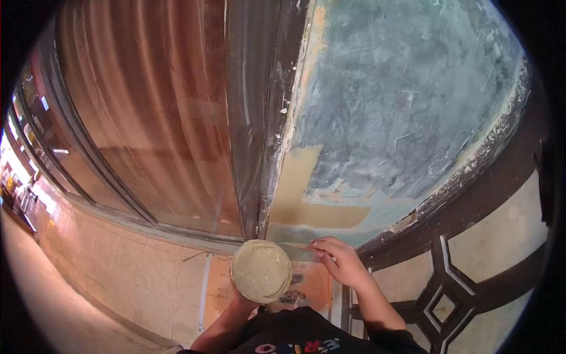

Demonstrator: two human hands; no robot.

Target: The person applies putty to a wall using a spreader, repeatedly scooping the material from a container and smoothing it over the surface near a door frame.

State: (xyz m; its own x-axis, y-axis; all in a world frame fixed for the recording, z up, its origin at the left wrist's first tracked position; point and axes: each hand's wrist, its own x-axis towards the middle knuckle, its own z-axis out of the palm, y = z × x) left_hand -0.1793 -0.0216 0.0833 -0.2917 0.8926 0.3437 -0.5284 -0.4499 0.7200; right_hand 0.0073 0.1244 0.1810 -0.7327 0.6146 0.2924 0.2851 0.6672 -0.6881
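Left hand [240,300] holding bowl [286,287], fingers hidden beneath; right hand [342,263], grip pinching thin tool [302,245], tip indistinct

One head-worn view, facing forward and down. Wide field, round-edged, corners black. My shirt [284,325] nearest, bottom centre; my right hand [339,258] and tub [261,270] close, just above. Wall [383,100] and glass [147,106] stand farther off, filling the upper field.
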